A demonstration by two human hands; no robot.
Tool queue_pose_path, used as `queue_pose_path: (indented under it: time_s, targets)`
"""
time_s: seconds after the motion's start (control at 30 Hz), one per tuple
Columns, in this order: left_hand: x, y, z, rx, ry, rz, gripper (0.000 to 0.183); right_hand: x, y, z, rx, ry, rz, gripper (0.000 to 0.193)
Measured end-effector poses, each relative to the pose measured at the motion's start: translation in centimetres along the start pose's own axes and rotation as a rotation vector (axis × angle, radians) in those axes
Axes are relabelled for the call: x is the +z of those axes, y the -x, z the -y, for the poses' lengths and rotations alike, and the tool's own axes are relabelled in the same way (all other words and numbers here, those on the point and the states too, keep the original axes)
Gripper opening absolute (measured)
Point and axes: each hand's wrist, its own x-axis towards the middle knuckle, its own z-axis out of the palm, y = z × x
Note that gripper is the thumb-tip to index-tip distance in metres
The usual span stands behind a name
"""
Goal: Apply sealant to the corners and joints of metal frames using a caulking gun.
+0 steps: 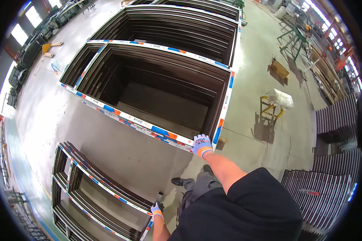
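My right hand (pixel 201 145), in a purple and orange glove, grips the near corner of a tall stack of dark window frames (pixel 157 84) wrapped in white, blue and orange protective tape. My left hand (pixel 157 209), gloved the same way, holds the corner of a lower stack of similar frames (pixel 92 188) at the lower left. My dark shoes and trousers (pixel 193 184) stand on the concrete floor between the two stacks.
A further frame stack (pixel 181 24) lies beyond. A yellow trestle with a white bag (pixel 275 102) and a cardboard box (pixel 278 69) stand to the right. Dark profile bundles (pixel 330 176) are stacked at the right; racks and machinery line the left wall.
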Motion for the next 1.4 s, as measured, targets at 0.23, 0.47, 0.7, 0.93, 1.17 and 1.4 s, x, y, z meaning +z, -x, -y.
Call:
queue_pose_path:
  time_s: [0.23,0.47,0.7,0.93,1.17,1.4]
  targets:
    - [2.6,1.6,-0.3,0.076,-0.185,0.010,0.016,-0.7,-0.8,-1.0,-0.084,-0.145,-0.047,0.059]
    - [9.7,7.4,-4.4,0.165,-0.220,0.014,0.023,-3.5,2.9,-5.3,-0.234,-0.562,-0.230,0.065]
    - [23.1,14.7,-2.2,0.150,-0.304,0.074,0.035,7.2,15.4,-26.1,-0.180,-0.527,-0.187,0.071]
    - [28.1,16.5,0.9,0.240,-0.260,0.127,0.030,20.3,36.8,-59.1,1.213,-0.485,0.375,0.048]
    - [25.5,15.6,4.7,0.060,-0.159,0.062,0.017,20.9,34.9,-62.2,1.142,-0.450,0.160,0.051]
    - [25.8,12.9,6.2,0.012,-0.039,0.033,0.014,11.1,16.2,-47.9,0.504,-0.469,0.146,0.050]
